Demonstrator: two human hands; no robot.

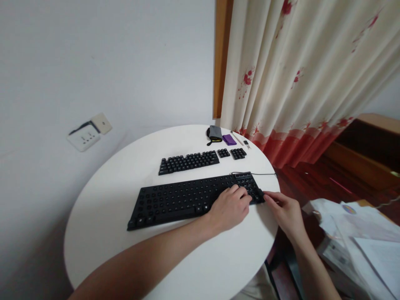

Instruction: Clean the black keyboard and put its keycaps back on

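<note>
A black keyboard point(181, 200) lies on the round white table, most of its keycaps off and the switch posts bare. A few keycaps remain along its front row. My left hand point(233, 206) rests over the right part of the keyboard, fingers bent and close together; whatever is under the fingertips is hidden. At the keyboard's right edge, my right hand point(283, 208) pinches thumb and forefinger by a small dark piece, too small to name. Behind the keyboard, loose black keycaps point(189, 161) stand in rows, with two smaller keycap groups point(238, 153) to their right.
On the white table point(100, 216), a grey and black pouch point(215, 133), a purple cloth point(229, 139), a thin pink tool point(237, 137) and a small black-ended item point(246, 144) lie at the back. A cable point(262, 173) runs off the right edge. Papers point(368, 241) are piled at right.
</note>
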